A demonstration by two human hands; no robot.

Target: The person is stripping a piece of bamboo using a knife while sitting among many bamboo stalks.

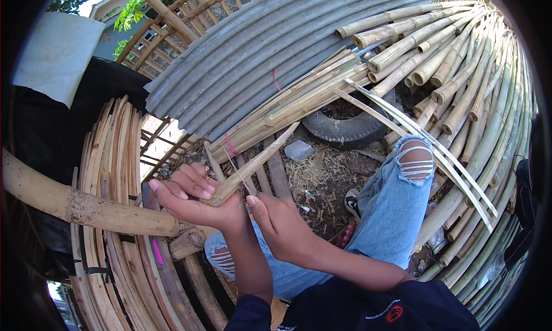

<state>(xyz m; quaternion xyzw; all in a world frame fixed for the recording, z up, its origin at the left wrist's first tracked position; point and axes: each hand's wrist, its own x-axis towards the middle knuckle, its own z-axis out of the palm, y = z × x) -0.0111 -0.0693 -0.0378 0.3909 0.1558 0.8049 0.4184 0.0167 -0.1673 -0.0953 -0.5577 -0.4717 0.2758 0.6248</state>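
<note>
Bamboo piece [259, 162] is located above the lap, slanting up and away. Left hand [198, 199]: fingers curled together around the near end of the piece. Right hand [279, 224]: fingers folded, thumb extended, gripping the near end of a thin tool [234, 165] that crosses the piece; its kind cannot be told. Two pale strips [437, 146] run alongside the right knee [415, 158]. Beyond lie a black tire [339, 132] and a tied bamboo bundle [299, 105]. Corrugated sheeting [247, 55] stands farther back, before a lattice fence [158, 40].
</note>
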